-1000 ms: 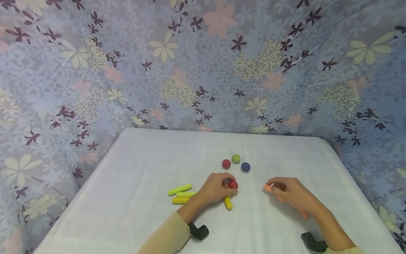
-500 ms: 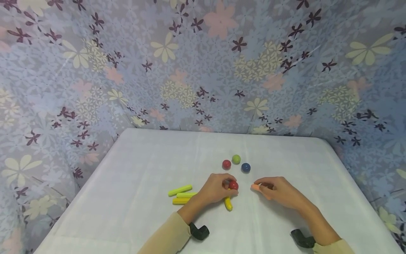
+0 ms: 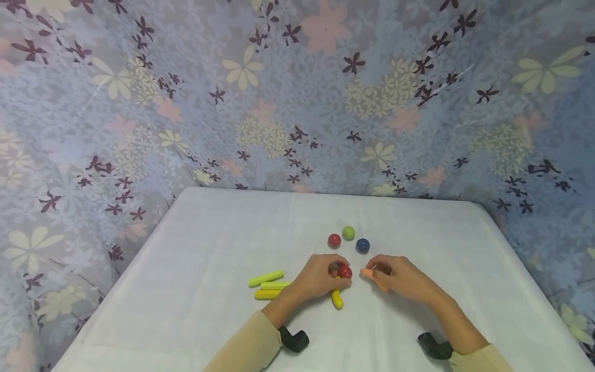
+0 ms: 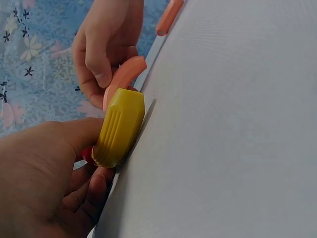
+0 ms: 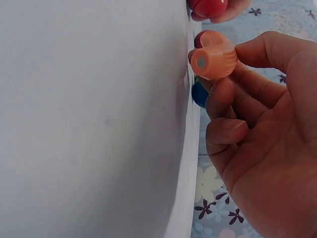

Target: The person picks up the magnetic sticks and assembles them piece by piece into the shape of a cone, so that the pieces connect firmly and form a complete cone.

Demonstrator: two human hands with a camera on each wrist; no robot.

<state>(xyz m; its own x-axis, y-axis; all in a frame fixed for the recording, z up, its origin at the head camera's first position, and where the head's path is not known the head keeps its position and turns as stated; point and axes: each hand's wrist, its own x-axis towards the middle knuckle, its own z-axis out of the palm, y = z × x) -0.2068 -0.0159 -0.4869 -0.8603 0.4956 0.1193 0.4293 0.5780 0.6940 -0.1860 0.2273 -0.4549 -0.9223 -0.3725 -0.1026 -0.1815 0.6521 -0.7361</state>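
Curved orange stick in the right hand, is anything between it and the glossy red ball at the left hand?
Nothing visible. In the head view, only a narrow gap over the white cloth separates the curved orange stick from the glossy red ball. The glossy blue ball lies farther back, off that line.

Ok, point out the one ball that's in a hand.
The red ball held in the left hand; the other red ball, the green ball and the blue ball lie untouched, farther back.

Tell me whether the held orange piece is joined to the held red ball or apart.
Apart: in the head view, white tabletop shows between the held orange piece and the held red ball.
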